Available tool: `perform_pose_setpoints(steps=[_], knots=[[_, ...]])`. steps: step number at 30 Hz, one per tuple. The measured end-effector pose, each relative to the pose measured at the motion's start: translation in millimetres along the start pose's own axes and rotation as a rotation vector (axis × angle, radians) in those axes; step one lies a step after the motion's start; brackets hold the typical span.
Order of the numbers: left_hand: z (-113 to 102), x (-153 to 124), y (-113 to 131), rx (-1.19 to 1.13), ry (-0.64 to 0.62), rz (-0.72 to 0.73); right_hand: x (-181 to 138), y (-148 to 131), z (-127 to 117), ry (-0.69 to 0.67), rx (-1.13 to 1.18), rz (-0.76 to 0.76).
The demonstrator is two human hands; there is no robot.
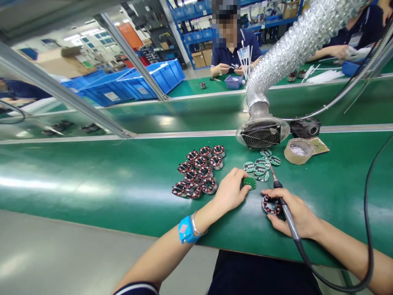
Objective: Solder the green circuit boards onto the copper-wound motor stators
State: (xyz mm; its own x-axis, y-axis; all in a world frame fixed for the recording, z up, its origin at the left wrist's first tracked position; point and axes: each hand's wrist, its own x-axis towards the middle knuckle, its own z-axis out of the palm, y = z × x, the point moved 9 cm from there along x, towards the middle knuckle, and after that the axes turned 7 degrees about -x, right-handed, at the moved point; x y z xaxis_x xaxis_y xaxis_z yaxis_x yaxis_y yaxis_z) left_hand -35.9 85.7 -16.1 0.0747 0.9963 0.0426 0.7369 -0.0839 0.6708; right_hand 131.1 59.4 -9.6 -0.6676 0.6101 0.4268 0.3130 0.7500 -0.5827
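My left hand (pixel 231 190) rests on the green bench with its fingertips pinched on a small round green circuit board (pixel 248 182). My right hand (pixel 296 215) grips a soldering iron (pixel 282 200) like a pen, tip pointing away from me, while its fingers also steady a round motor stator with copper windings (pixel 271 205) on the bench. A cluster of several more wound stators (pixel 199 172) lies left of my left hand. Several round green circuit boards (pixel 260 166) lie in a small pile just beyond both hands.
A fume fan (pixel 260 135) on a silver flexible duct (pixel 294 45) stands behind the boards. A tape roll (pixel 298 150) sits to its right. The iron's black cable (pixel 367 213) loops on the right. Across the belt, a person (pixel 233 49) works near blue bins (pixel 138 84).
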Motion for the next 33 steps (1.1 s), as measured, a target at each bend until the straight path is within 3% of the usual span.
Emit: perform_pose_setpoints(steps=[4,7,10,13,16,17,21,23,25,29,33], knots=[[-10.5,-7.4,-3.9,-0.483,0.092,-0.152,12.2,-16.7,-20.6,0.219,-0.101,-0.036],[-1.4,-10.2,17.8,-0.832,0.030,-0.210,18.5,-40.8,-37.9,0.440,-0.188,-0.118],[0.0,-10.9,43.4,-0.936,-0.028,-0.161,21.0,-56.5,-45.7,0.490,-0.217,-0.179],[-10.1,-7.5,46.1,-0.898,-0.031,-0.048,19.6,-53.0,-52.0,0.391,-0.171,-0.148],[-22.8,0.1,17.6,-0.826,0.077,-0.008,16.9,-39.0,-47.5,0.164,-0.139,-0.051],[-19.3,2.8,7.3,-0.802,0.051,-0.025,15.9,-35.3,-42.7,0.077,-0.143,-0.027],[29.8,0.3,-0.8,-0.805,-0.413,-0.071,15.6,-30.4,-25.6,-0.118,-0.159,0.012],[45.2,-6.5,6.5,-0.815,-0.537,-0.055,17.6,-29.9,-22.8,-0.120,-0.143,0.011],[49.9,-9.7,10.8,-0.798,-0.506,-0.042,18.5,-28.7,-21.2,-0.127,-0.108,-0.008],[42.6,-13.5,10.6,-0.709,-0.291,-0.005,16.1,-22.2,-21.9,-0.173,-0.043,-0.050],[38.2,-14.9,3.7,-0.846,-0.243,-0.071,15.3,-19.6,-25.8,-0.167,-0.060,-0.080]])
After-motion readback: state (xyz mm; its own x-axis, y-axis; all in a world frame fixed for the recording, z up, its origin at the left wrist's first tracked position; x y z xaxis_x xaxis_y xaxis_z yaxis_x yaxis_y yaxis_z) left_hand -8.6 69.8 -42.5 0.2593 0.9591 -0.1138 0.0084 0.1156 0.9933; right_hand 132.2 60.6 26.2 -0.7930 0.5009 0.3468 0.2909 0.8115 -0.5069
